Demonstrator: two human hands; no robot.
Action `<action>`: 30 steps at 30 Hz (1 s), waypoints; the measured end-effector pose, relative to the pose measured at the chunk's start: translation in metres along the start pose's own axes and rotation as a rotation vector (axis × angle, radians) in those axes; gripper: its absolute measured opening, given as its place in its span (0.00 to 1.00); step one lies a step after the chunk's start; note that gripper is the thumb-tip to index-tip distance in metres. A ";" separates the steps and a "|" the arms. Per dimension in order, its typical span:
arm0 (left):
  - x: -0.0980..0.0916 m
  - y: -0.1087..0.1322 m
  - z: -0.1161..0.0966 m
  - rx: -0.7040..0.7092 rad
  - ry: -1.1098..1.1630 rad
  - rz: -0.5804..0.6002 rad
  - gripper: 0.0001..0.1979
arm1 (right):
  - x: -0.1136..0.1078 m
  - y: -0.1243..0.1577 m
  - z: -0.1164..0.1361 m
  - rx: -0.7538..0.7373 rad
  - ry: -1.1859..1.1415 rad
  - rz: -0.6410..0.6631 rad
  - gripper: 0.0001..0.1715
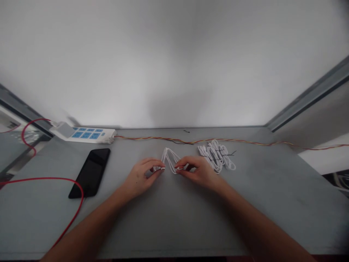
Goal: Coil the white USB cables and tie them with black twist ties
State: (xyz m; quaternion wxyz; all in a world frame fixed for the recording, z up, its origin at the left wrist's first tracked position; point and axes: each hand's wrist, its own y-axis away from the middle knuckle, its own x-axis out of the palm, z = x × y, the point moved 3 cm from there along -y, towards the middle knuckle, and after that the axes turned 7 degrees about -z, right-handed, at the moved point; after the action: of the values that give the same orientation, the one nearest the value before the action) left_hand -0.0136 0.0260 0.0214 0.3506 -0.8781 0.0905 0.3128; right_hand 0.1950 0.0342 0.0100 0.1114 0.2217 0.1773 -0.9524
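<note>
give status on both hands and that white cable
Left hand and right hand pinching looped white cable. Bundled white cables beside right hand.

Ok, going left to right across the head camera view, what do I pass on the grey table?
Black rectangular smartphone → bare left hand → thin white looped cable → bare right hand → coiled white cable bundle

Room toward body; black phone point(89, 173) left, coiled cables point(216, 157) right block hands point(139, 178) point(197, 171).
</note>
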 end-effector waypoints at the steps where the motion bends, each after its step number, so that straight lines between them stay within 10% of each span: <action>1: 0.000 0.000 -0.001 0.003 -0.001 0.001 0.06 | 0.000 0.000 0.000 -0.014 0.007 0.000 0.05; 18: 0.002 0.000 -0.003 0.001 -0.004 0.021 0.07 | -0.003 -0.002 -0.003 -0.215 0.093 -0.040 0.06; 30: 0.003 0.001 -0.003 -0.023 -0.015 0.032 0.06 | 0.001 -0.002 -0.008 0.063 0.065 0.021 0.06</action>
State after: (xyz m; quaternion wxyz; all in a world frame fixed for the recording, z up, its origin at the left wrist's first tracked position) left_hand -0.0101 0.0235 0.0212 0.3360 -0.8782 0.0981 0.3260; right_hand 0.1970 0.0394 0.0034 0.1086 0.2578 0.1486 -0.9485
